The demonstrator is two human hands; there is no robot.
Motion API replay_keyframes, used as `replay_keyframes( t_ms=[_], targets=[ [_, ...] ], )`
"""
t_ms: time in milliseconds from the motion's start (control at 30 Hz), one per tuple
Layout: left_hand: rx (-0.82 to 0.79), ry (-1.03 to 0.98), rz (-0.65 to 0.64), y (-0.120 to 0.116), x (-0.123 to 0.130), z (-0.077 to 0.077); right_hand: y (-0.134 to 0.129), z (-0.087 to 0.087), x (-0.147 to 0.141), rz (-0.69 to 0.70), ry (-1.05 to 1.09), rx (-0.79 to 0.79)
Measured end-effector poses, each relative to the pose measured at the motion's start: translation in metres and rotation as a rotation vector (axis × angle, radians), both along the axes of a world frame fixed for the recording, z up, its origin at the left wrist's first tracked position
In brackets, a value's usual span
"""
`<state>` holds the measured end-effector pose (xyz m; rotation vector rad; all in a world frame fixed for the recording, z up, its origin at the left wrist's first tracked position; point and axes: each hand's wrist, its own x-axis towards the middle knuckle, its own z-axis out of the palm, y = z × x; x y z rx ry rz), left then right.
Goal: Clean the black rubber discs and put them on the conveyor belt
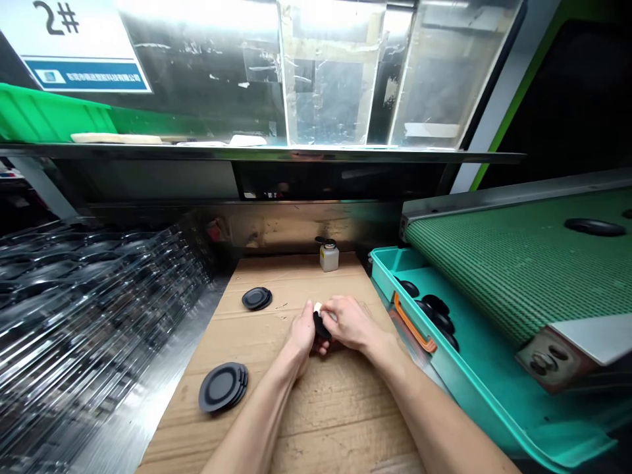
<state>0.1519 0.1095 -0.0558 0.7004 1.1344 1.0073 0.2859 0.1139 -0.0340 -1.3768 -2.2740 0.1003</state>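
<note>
A small black round part [322, 325] is held between both hands above the cardboard sheet [345, 408]. My left hand [302, 332] grips it from the left, with fingertips showing beneath it. My right hand [348, 320] has its fingers closed around a small white piece [317, 307] pressed at the part's upper edge; what this piece is cannot be made out. On the cardboard to the left lie two small stacks of black discs, one farther back [256, 298] and one nearer [223, 387]. A small white bottle [329, 256] with a black top stands behind the hands.
Stacked clear plastic trays [99, 309] fill the left side. At the right, a teal bin [474, 388] with an orange handle holds several black parts, beneath a green conveyor belt [513, 243] carrying black parts. A metal shelf [296, 155] with a green crate [49, 115] crosses the back.
</note>
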Motion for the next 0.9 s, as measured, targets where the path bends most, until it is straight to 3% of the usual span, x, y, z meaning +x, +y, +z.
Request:
replay_keyframes(
  t_ms=[200,567,700,900],
  targets=[
    [-0.173,-0.322,0.007,0.006,-0.020,0.011,0.006,-0.002,0.011,-0.207,0.071,0.071],
    [-0.208,-0.403,0.029,0.009,-0.026,0.008,0.018,-0.015,0.033,-0.529,-0.134,-0.030],
    [-0.181,-0.434,0.015,0.008,-0.026,0.006,0.016,-0.018,0.024,-0.409,-0.125,0.124],
    [0.061,-0.609,0.079,0.005,-0.033,0.017,0.003,-0.028,-0.005,-0.152,-0.058,-0.022]
  ],
)
